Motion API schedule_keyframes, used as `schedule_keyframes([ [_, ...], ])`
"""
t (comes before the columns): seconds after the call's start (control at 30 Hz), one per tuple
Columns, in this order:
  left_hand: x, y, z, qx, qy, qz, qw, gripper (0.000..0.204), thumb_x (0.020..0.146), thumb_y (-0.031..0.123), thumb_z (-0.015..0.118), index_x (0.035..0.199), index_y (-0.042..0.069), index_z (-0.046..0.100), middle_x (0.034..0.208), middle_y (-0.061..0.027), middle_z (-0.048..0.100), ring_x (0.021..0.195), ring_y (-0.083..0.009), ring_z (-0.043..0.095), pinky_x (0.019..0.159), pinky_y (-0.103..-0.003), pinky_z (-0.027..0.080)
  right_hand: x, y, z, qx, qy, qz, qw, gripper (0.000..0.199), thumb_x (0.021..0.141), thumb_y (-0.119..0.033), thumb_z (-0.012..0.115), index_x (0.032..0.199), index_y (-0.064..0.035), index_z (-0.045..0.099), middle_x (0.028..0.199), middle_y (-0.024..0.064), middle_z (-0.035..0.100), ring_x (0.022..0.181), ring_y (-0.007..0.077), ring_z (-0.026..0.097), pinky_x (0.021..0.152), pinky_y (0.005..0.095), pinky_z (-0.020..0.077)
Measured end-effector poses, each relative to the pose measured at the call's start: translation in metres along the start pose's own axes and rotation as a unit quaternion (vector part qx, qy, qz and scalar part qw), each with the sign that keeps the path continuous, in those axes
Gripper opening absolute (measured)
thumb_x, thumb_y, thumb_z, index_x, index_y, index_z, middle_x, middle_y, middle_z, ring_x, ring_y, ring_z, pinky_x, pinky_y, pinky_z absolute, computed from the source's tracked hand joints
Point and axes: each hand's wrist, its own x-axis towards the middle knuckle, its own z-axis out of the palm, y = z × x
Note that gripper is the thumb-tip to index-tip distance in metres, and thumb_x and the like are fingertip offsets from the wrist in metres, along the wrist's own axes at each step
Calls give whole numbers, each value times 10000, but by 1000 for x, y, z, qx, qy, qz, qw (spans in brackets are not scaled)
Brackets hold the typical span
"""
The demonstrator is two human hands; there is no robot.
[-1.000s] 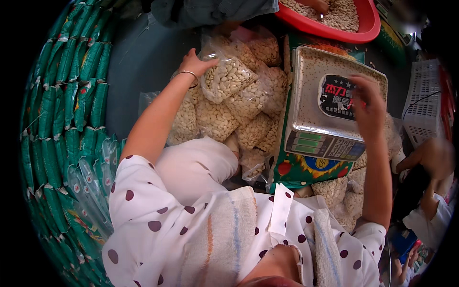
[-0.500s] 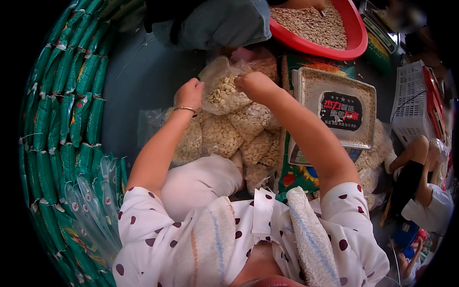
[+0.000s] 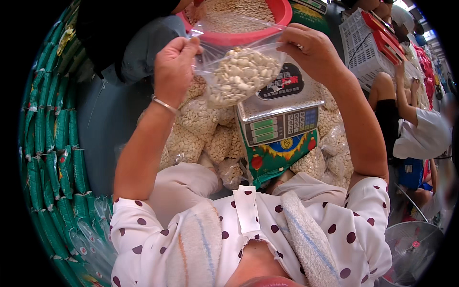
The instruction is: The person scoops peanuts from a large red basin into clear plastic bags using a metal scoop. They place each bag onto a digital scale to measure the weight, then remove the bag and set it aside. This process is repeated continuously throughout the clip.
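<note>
A clear plastic bag of pumpkin seeds point(image 3: 241, 76) hangs stretched between my two hands, its top pulled wide and the pale seeds gathered low. My left hand point(image 3: 176, 69) pinches the bag's upper left corner, fingers closed. The upper right corner is gripped by my right hand point(image 3: 308, 48). Behind the bag's lower right part stands a digital scale point(image 3: 277, 122) with a metal pan, which the bag partly covers. Whether the bag touches the pan, I cannot tell.
Filled clear bags point(image 3: 189, 138) lie heaped left of the scale, others point(image 3: 334, 160) to its right. A green printed sack point(image 3: 282, 158) is under the scale. Beyond, a red basin point(image 3: 282, 14) holds seeds beside a person's legs. Green packages point(image 3: 43, 182) line the left; a white crate point(image 3: 356, 45) stands right.
My hands have lifted the bag of pumpkin seeds off the heap and carried it right, beside the scale. They have spread apart, pulling its top wide. The whole view has shifted.
</note>
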Motion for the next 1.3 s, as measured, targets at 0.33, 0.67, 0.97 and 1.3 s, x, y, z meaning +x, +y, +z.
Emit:
schedule_keyframes([
  [0.33,-12,-109,122,45,-77,-42,995,265,926,275,587,756,71,576,541,63,454,440,-14,372,402,-201,267,-127,59,6,-102,-109,176,973,170,824,-91,568,993,-91,579,992,92,601,861,307,608,726,388,492],
  [0.67,-29,-43,67,72,-122,-155,978,448,922,488,508,997,52,577,598,26,526,468,-29,445,418,-167,354,-67,-24,-39,-99,-86,92,987,324,780,-82,585,1104,-77,570,1146,109,561,949,304,602,810,399,479],
  [0.97,-68,-1,5,3,-110,-175,978,416,972,425,426,1046,46,581,639,24,535,517,-26,457,460,-155,374,-50,-23,-26,-80,-105,106,986,212,762,-42,561,963,-12,623,867,163,637,881,343,601,804,400,478],
  [1.3,-85,-32,-2,-1,-115,-206,972,258,950,305,529,995,58,587,639,40,549,522,-21,474,470,-151,381,-19,48,88,-207,-474,217,828,502,745,-122,661,1225,-56,529,1163,204,569,990,311,616,804,390,507],
])
